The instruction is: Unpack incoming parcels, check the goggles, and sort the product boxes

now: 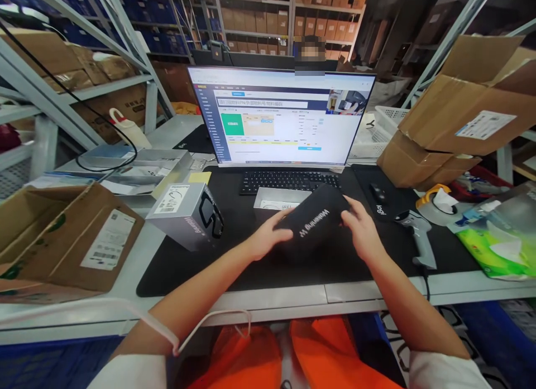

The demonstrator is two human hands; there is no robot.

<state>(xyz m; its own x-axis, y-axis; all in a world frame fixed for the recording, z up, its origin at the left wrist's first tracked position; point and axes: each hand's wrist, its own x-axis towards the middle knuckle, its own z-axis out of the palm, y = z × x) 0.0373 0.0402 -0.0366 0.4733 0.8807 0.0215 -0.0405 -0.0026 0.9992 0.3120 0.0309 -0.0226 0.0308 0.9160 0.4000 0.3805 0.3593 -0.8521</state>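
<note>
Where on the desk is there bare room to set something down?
Bare black mat lies between the forearms, nearer than the held black box, and between the right hand and the scanner. Crowded: left, by the open carton and gray box; far right, by the tissue pack.

Under dim overhead gloom, we find the monitor (280, 121) glowing brightest at twelve o'clock, white glare flaring at ten. Wide-angle distortion stretches our edges, shelves (292, 20) soften at twelve, and pixelation masks a patch there.
</note>
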